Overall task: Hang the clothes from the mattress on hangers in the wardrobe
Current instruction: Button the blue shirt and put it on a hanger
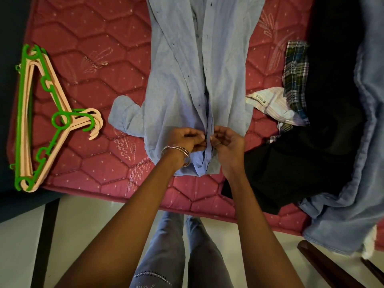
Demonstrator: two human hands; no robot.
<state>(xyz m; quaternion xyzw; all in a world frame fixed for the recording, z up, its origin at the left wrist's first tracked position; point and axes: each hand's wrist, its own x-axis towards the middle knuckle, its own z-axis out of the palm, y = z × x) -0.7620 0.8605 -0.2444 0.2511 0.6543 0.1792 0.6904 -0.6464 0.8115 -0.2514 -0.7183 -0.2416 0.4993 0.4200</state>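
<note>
A light blue button shirt (pixel 176 75) lies lengthwise on the red quilted mattress (pixel 93 38), collar end toward me. My left hand (pixel 188 140) and my right hand (pixel 225 142) pinch the shirt's front placket near the collar, fingers curled on either side of the button line. A stack of hangers (pixel 41 119), one green on top of several peach ones, lies on the mattress at the left. At the right sits a pile of clothes: a plaid shirt (pixel 296 73), a striped garment (pixel 270 102), a black garment (pixel 301 163) and blue denim (pixel 357 183).
A dark piece of furniture (pixel 12 100) borders the mattress on the left. Pale floor tiles (pixel 83 221) lie below the mattress edge, where my legs stand. A dark wooden edge (pixel 332 267) crosses the bottom right corner.
</note>
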